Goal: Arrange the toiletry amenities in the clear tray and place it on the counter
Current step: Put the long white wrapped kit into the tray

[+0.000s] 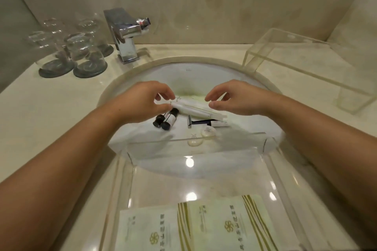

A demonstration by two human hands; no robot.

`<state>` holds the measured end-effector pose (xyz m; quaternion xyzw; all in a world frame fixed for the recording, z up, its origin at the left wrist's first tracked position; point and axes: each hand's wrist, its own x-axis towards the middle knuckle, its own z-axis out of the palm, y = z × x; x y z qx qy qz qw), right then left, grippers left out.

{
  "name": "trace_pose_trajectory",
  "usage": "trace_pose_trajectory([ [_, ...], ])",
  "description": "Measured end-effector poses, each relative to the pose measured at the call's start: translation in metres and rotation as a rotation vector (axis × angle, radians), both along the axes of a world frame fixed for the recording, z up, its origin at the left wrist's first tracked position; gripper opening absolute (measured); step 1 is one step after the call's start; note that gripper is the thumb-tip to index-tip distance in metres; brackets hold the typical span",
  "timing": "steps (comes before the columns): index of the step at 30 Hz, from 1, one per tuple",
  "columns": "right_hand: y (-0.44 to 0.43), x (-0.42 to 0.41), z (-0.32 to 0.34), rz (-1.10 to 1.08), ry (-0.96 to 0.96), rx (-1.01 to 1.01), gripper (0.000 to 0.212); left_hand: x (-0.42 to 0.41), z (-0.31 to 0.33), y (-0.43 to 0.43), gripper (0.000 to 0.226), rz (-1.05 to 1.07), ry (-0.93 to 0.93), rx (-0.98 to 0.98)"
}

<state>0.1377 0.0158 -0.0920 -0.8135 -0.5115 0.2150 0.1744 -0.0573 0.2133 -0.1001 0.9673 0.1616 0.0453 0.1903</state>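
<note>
**Hands over the tray at the sink**

Head view: the clear tray [204,142] sits across the sink [191,71], its near part on the marble worktop [51,112]. The left hand [140,102] pinches one end of the white packets [195,108]; the right hand [236,98] hovers at the other end, grip spread. Two small bottles [166,120], a razor [193,122] and round soaps [208,131] lie inside; boxes [204,226] fill the near end. Open room remains mid-tray. Glasses [81,51] and a tap [126,34] stand at the back left.

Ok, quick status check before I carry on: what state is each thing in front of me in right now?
left hand: pinching one end of the white sachets
right hand: open, fingers curled, just off the sachets
white sachets: lying flat
black-capped bottles: capped, on their sides
razor: lying flat
round soaps: wrapped
clear tray: over the basin
glasses: upside down
faucet: no water running
</note>
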Motion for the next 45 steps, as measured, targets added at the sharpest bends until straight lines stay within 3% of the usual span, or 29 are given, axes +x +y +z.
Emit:
trace_pose_trajectory([
  [8, 0.037, 0.039, -0.052, -0.041, -0.070, -0.146, 0.042, 0.051, -0.041, 0.036, 0.035, -0.056, 0.127, 0.097],
  [16, 0.054, 0.051, -0.081, -0.030, -0.076, -0.211, 0.050, 0.079, -0.062, 0.055, 0.042, -0.063, 0.235, 0.044],
  [45, 0.060, 0.053, -0.091, -0.088, -0.091, -0.209, 0.051, 0.089, -0.075, 0.046, 0.050, -0.036, 0.304, -0.027],
])
